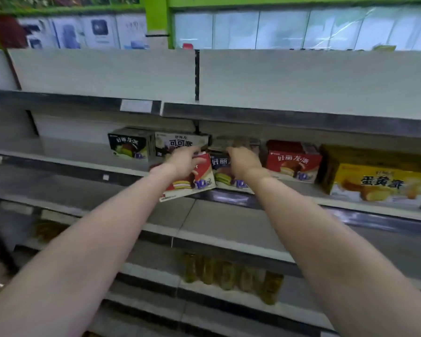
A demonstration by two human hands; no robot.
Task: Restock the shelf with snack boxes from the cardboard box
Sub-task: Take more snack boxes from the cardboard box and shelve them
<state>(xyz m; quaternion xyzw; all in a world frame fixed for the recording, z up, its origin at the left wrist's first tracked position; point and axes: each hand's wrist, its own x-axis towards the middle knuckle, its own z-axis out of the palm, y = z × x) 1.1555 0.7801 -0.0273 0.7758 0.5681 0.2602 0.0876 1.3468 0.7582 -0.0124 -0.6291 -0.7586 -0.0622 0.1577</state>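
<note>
Left hand (pixel 184 160) seemingly around red box (pixel 191 181)

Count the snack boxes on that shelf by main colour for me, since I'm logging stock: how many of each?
Black cardboard snack boxes: 3, the green-cake box, the cocoa box and the one under the right hand at.
Red cardboard snack boxes: 2, one tilted in the left hand at, one standing.
Yellow cardboard snack box: 1.
Total: 6.
</note>
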